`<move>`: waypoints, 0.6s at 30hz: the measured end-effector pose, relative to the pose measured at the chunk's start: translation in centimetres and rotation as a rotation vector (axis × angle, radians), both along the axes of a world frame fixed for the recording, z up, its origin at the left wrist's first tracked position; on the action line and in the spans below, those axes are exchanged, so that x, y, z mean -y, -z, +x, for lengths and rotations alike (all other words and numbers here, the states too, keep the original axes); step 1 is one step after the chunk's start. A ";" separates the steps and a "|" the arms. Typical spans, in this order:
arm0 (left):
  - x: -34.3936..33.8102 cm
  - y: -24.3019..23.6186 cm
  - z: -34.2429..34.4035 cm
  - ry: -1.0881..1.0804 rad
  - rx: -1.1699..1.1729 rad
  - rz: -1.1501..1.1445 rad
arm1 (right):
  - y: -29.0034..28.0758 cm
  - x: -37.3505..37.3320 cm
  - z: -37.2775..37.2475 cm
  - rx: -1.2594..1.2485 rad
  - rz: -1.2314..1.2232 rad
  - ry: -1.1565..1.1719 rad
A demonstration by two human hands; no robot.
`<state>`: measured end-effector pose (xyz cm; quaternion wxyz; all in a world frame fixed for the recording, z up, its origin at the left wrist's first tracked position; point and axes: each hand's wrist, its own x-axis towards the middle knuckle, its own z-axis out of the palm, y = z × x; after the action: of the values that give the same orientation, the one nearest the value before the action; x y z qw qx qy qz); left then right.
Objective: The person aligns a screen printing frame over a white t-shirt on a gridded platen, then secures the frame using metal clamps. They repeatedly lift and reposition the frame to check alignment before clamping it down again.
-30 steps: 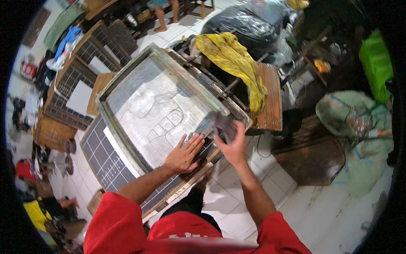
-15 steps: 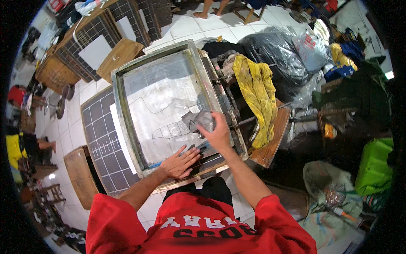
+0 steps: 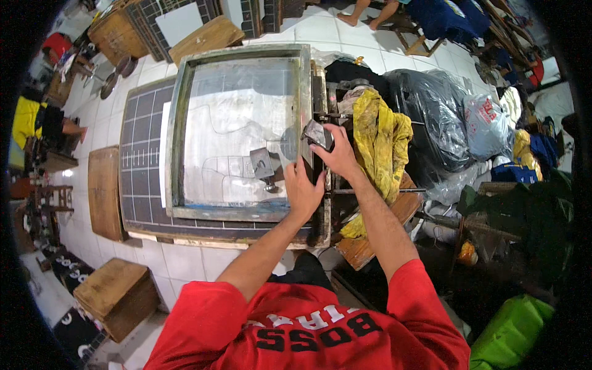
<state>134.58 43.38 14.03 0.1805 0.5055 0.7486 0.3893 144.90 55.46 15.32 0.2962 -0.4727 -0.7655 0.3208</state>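
Observation:
A screen-printing frame (image 3: 237,52) lies on a dark gridded board (image 3: 140,185), its pale mesh (image 3: 225,86) showing a line drawing. A grey metal piece (image 3: 261,163) with a small knob rests on the mesh. My right hand (image 3: 337,154) grips a dark grey crumpled object (image 3: 316,134), perhaps a rag, over the frame's right side. My left hand (image 3: 302,194) is at the frame's right edge below it, thumb and index finger apart; some fingertips are hidden, and nothing shows held in it.
A stained yellow cloth (image 3: 375,135) and black bags (image 3: 419,108) lie to the right. Wooden boards (image 3: 105,191) and a wooden box (image 3: 114,296) stand left. A co-worker's bare legs (image 3: 370,18) show at the back.
The grey metal piece has left my right hand and rests on the mesh. My right hand has moved to the frame's right side; my left hand has moved up along it. The view has turned.

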 end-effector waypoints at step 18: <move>-2.0 0.3 1.1 -0.155 -0.158 -0.069 | 0.6 -4.2 3.9 -0.058 -0.289 -0.206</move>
<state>135.65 45.38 13.76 0.1075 0.4686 0.8103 0.3352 148.80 59.64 14.69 0.2126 -0.4199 -0.7470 0.4695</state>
